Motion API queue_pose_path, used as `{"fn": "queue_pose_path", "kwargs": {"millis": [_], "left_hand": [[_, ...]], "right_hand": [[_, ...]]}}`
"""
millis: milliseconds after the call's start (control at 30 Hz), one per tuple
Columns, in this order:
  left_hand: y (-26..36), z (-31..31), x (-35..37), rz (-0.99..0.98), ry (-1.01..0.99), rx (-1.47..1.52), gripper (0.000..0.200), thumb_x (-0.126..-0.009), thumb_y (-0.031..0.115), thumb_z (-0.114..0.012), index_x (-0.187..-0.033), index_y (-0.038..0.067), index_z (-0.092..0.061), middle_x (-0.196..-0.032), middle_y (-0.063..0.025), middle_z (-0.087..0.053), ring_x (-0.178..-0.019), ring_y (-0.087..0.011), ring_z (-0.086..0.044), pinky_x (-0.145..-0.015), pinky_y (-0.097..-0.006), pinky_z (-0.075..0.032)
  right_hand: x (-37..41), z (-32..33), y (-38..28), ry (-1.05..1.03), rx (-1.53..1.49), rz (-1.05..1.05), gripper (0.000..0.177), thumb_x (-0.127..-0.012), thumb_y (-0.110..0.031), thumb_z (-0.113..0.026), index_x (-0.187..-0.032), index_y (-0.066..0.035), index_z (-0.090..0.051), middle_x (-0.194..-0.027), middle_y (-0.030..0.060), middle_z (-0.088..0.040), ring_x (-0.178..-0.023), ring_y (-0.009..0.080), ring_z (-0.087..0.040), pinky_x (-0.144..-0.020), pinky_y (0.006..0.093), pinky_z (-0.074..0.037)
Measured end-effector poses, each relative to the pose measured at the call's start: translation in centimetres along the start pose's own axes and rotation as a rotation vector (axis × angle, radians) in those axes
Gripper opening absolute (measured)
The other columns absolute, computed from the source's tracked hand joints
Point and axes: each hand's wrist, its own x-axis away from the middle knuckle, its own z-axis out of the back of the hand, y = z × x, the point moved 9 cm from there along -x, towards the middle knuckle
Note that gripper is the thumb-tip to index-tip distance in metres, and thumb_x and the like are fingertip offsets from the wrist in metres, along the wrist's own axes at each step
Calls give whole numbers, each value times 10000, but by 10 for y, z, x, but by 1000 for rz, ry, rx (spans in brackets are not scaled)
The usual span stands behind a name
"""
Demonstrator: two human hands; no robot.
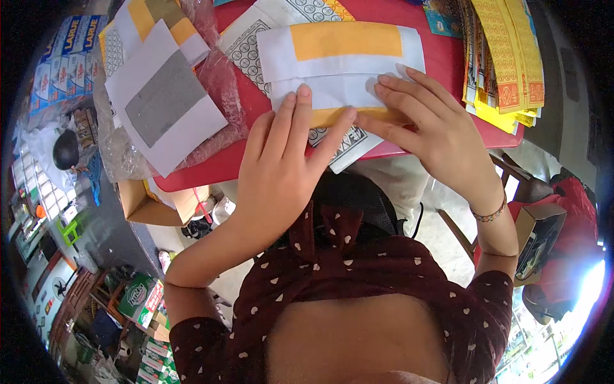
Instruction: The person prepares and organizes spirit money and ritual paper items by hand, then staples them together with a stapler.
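A white sheet of paper with a yellow-orange patch (345, 41) lies on the red table in front of me, creased across its middle. Its near edge is turned up in a narrow yellow strip. My left hand (284, 147) rests on the paper's left part with fingers stretched out. On the right part lies my right hand (435, 121), its fingers spread over the sheet. Both thumbs meet near the strip at the near edge. Under the sheet, black-and-white printed papers (352, 148) stick out.
The red table (224, 163) holds a pile of white sheets with a grey patch (166, 102) on clear plastic wrap (224, 115) at left. Yellow and red printed papers (505, 57) are stacked at right. An open cardboard box (150, 205) stands below the table's left edge.
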Motion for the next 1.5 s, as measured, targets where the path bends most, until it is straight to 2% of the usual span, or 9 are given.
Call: {"fn": "queue_pose_path", "kwargs": {"millis": [300, 633, 733, 933, 1067, 1167, 1267, 1367, 1500], "left_hand": [[-19, -1, 13, -15, -147, 34, 482, -835, 79, -480, -1303, 147, -575, -1404, -157, -461, -1243, -320, -484, -990, -452, -414], [-31, 11, 28, 46, -118, 19, 404, -809, 73, -526, -1203, 33, -606, -1350, -180, -505, -1299, -336, -438, -1052, -488, -383], [-40, 14, 29, 97, -109, 137, 452, -796, -40, -483, -1219, 53, -613, -1389, -150, -482, -1330, -341, -401, -1082, -502, -339], [-50, 32, 32, 81, -34, 140, 301, -795, -44, -531, -1069, 13, -641, -1253, -132, -579, -1248, -341, -478, -1061, -476, -362], [-131, 80, 49, 660, 480, 292, 173, -875, 102, -597, -1034, 37, -614, -1028, -124, -602, -952, -319, -560, -847, -408, -425], [-183, 84, 81, 974, 533, 4, 260, -917, 244, -606, -1042, 17, -606, -986, -131, -590, -924, -320, -538, -858, -420, -412], [-212, 63, 102, 1056, 510, 45, 383, -910, 351, -615, -1040, -9, -599, -969, -139, -579, -932, -325, -510, -868, -432, -401], [-197, 63, 88, 1089, 439, -60, 452, -892, 407, -632, -1008, -29, -600, -960, -149, -574, -961, -327, -494, -856, -434, -398], [-208, 59, 97, 1103, 414, -91, 454, -886, 420, -639, -990, -21, -604, -952, -159, -568, -952, -338, -485, -830, -424, -398]], "right_hand": [[30, -3, 23, -213, 61, -142, 519, -793, -96, -530, -1295, -216, -586, -1393, -7, -512, -1308, 229, -455, -1103, 426, -379], [58, 9, 27, -174, 13, -333, 516, -787, 40, -500, -1273, -103, -601, -1363, 48, -540, -1318, 240, -451, -1099, 417, -378], [55, 15, 28, -139, -69, -378, 504, -760, 71, -499, -1226, -69, -627, -1343, 67, -554, -1316, 250, -453, -1091, 413, -385], [30, 32, 26, 26, 6, -306, 305, -686, 10, -595, -982, -15, -666, -1115, 111, -639, -1060, 264, -611, -917, 396, -497], [-10, 44, 18, 196, 31, -256, 247, -683, 17, -639, -921, -41, -668, -877, 89, -638, -804, 247, -618, -715, 391, -488], [-32, 60, 26, 392, -94, -325, 182, -755, -14, -661, -935, -38, -674, -787, 93, -636, -691, 276, -595, -693, 382, -469], [-57, 65, 38, 457, -253, -385, 170, -804, -85, -671, -959, -16, -661, -833, 118, -635, -743, 304, -599, -746, 400, -471], [-93, 35, 25, 229, -123, -116, 270, -802, -113, -670, -1051, -20, -618, -1006, 123, -595, -958, 283, -580, -832, 401, -466], [-114, 1, 39, 205, -19, -97, 267, -794, -115, -673, -1037, -24, -609, -1022, 117, -593, -972, 282, -566, -856, 399, -456]]}}
